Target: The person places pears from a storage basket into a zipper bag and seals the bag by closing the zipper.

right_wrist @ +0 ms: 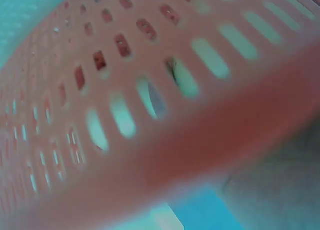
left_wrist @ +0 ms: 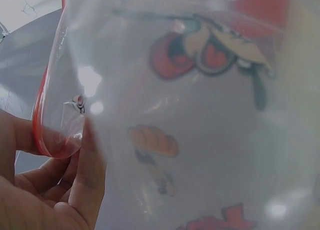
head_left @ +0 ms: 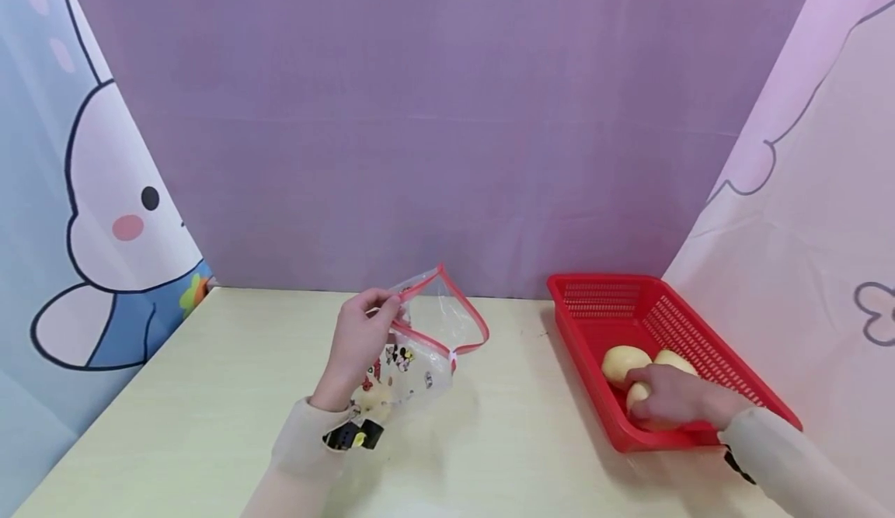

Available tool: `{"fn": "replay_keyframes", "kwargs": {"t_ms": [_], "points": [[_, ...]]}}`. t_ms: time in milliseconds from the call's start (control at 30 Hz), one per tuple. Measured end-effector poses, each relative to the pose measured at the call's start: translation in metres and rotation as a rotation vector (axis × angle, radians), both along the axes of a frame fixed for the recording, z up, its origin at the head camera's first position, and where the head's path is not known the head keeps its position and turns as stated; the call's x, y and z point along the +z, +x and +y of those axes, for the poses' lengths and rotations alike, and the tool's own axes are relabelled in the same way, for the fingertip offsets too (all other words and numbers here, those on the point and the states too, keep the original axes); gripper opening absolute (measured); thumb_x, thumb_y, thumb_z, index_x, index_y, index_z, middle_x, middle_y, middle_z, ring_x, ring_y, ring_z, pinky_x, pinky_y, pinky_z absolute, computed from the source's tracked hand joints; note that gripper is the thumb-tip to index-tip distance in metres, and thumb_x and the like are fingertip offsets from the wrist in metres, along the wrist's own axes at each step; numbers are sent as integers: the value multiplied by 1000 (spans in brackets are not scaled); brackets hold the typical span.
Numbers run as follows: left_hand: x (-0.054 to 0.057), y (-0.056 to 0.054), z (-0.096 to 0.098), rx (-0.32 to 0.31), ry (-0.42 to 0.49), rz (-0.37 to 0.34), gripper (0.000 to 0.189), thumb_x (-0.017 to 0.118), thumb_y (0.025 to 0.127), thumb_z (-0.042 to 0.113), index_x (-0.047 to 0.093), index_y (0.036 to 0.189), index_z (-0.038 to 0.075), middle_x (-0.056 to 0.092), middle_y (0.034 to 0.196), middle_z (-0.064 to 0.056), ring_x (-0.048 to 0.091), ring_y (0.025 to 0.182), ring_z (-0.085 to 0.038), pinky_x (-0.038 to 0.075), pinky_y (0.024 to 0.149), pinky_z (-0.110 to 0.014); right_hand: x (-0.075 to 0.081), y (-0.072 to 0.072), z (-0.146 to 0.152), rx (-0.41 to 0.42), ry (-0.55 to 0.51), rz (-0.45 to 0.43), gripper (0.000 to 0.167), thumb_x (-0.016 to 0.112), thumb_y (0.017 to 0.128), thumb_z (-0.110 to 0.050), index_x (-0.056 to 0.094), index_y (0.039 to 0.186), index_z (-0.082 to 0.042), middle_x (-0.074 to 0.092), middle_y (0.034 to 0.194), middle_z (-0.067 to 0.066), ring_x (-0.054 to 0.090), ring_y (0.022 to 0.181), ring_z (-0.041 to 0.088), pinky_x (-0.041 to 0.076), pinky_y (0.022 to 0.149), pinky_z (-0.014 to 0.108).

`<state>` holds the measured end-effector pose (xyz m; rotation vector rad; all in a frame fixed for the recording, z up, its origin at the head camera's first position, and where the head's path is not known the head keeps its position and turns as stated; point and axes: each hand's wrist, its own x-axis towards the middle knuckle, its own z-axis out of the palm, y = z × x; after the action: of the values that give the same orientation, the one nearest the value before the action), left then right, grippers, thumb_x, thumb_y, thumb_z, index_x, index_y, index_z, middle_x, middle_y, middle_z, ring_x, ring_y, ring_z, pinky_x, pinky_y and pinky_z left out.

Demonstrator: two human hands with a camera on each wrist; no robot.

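A clear zip bag (head_left: 419,363) with red edging and cartoon prints hangs over the table, its mouth spread wide. My left hand (head_left: 360,343) pinches the bag's rim between thumb and fingers, and in the left wrist view the printed plastic (left_wrist: 155,140) fills most of the picture. Something pale yellow (head_left: 374,403) shows through the bag's lower part. At the right, my right hand (head_left: 674,394) reaches into a red basket (head_left: 587,363) and grips a pale yellow potato (head_left: 637,395). Another potato (head_left: 625,364) lies just beyond it, and a third (head_left: 674,360) is partly hidden behind the hand.
The basket's slotted wall (right_wrist: 125,89) takes up most of the right wrist view. Both the bag and basket are over a pale wooden table (head_left: 231,394). A purple cloth (head_left: 419,130) backs the table, with printed cloths (head_left: 804,269) at the sides.
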<state>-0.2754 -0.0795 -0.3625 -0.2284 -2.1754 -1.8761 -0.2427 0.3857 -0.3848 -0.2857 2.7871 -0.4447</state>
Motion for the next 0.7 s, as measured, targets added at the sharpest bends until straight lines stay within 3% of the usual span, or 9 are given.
{"fn": "replay_keyframes", "kwargs": {"t_ms": [233, 700], "points": [[2, 2, -1, 2, 0, 4, 19, 58, 104, 14, 69, 111, -1, 67, 96, -17, 68, 78, -22, 62, 62, -28, 16, 2, 2, 14, 6, 53, 62, 84, 73, -38, 64, 126, -11, 63, 106, 0, 57, 95, 21, 59, 77, 43], [3, 2, -2, -13, 10, 10, 20, 57, 105, 14, 69, 112, 0, 67, 96, -18, 69, 79, -22, 63, 63, -30, 36, 1, -7, 27, -36, 169, 62, 86, 72, -42, 65, 120, -10, 62, 102, 0, 57, 89, 20, 57, 70, 32]]}}
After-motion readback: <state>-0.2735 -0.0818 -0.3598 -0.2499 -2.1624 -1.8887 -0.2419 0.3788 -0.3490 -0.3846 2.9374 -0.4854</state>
